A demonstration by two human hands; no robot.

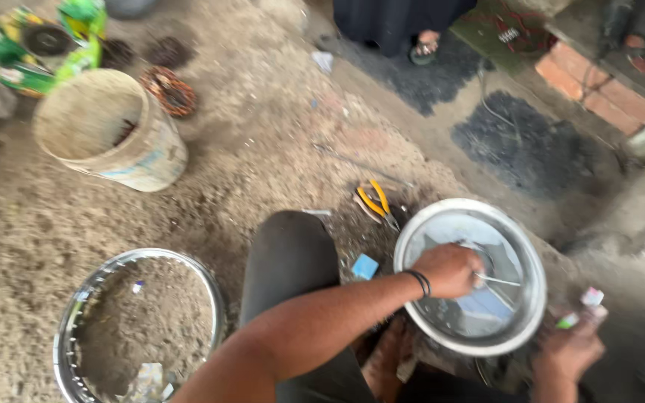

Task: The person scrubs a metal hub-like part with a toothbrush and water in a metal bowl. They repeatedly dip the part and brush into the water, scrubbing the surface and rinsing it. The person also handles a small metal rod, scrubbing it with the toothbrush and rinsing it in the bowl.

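My left hand [453, 269], with a black band at the wrist, reaches across my dark-trousered knee [293, 254] into a shiny round metal bowl [419, 231]. Its fingers are closed on a thin metal rod [500, 280] that pokes out to the right inside the bowl. My right hand [569, 349] is at the bowl's lower right edge. It is closed around small pieces, one pink and white [592, 297], one green [567, 322]. Motion blur hides what they are.
A chrome wheel rim [76, 313] lies on the sandy ground at the lower left. A dirty white bucket [143, 160] stands at the upper left beside a copper wire coil [169, 89]. Yellow-handled pliers [375, 200] and a small blue block [365, 266] lie near the bowl. Another person's sandalled foot [425, 46] and bricks [599, 89] are farther back.
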